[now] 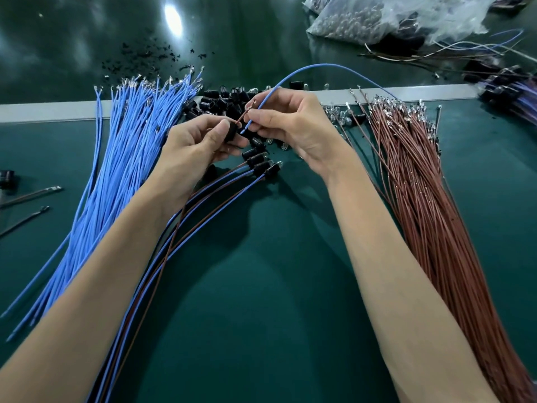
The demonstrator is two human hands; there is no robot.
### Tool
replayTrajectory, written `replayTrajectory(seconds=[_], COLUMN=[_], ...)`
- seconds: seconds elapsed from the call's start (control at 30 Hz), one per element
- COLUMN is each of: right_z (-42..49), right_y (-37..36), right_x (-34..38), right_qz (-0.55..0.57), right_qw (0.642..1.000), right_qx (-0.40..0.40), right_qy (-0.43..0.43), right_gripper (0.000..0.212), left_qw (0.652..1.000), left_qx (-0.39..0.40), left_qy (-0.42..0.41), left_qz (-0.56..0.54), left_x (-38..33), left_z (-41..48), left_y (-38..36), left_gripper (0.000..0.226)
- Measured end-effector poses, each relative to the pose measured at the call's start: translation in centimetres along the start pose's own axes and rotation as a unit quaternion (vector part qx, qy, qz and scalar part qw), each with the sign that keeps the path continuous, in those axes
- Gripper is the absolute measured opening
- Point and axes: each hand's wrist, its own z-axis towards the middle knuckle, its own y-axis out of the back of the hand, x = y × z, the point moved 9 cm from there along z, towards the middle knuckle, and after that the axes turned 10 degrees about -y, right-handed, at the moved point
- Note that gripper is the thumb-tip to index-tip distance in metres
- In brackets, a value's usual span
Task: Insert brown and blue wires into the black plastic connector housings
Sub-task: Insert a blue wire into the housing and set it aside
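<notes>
A: What do the hands hold?
B: The left hand (197, 146) grips a black housing (232, 132); a brown wire (246, 110) sticks up just beside it. The right hand (290, 123) pinches a blue wire (319, 66), its end near the housing.
A: And around them?
B: Blue bundle (130, 146) on the left, brown bundle (421, 193) on the right, loose housings (223, 100) behind the hands.

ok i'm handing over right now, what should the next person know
Hands: left hand grips a black housing; right hand pinches a blue wire, tip near the housing. A brown wire end sticks up between the hands; seated or not, cannot tell.
Stock: blue bundle on the left, brown bundle on the right, loose housings behind the hands.
Done: a few wired housings below the hands.
To do: finish this one, then the bundles.
</notes>
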Motion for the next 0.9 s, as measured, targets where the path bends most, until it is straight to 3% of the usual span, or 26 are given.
replayTrajectory(seconds=[0.27, 0.63, 0.9], right_z=[0.0, -0.2, 0.2], right_y=[-0.6, -0.1, -0.8], right_x=[-0.1, 1.3, 0.9], right_qz=[-0.040, -0.045, -0.105], right_qw=[0.999, 0.994, 0.991], right_qx=[-0.008, -0.072, -0.056], right_qy=[0.000, 0.068, 0.062], right_gripper=[0.011, 0.011, 0.018], left_qw=[1.000, 0.999, 0.998], left_qx=[-0.015, -0.032, -0.055], left_qy=[-0.002, -0.004, -0.012], left_qz=[-0.016, -0.001, 0.011], left_x=[0.1, -0.1, -0.3], left_z=[0.0, -0.2, -0.3], left_y=[-0.1, 0.1, 0.5], left_gripper=[0.015, 0.010, 0.009])
